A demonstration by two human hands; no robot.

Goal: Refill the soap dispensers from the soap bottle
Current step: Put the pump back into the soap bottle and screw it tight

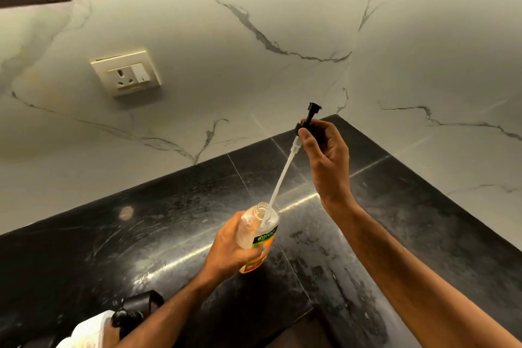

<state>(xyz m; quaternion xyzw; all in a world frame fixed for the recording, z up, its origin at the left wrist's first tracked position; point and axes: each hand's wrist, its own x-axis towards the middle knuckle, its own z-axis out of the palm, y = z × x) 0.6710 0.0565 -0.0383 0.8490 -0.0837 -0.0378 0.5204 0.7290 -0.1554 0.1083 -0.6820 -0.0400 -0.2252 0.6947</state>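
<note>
The left hand [230, 246] is wrapped closed around the body of a clear soap dispenser [258, 230] with an orange and green label, holding it tilted above the black stone counter [169, 220], its open neck pointing up and toward the wall. The bottle appears largely clear in its upper part; the liquid level cannot be determined. The right hand [324, 155] is raised higher and to the right, thumb and fingertips pinched on the black pump head [309, 118], the remaining fingers loosely curled. The pump's white dip tube [279, 181] slants down and to the left from the pump head, its lower end sitting at the mouth of the dispenser; whether the tip is just inside the neck or in front of it is uncertain. The pump collar is well clear of the neck, so the dispenser is uncapped. Behind the counter stands a white marble-pattern wall [282, 79] carrying a socket and switch plate [127, 73] at the left. At the lower left edge, near the left forearm, lie a dark object [132, 313] and something white [90, 330], neither identifiable.
</note>
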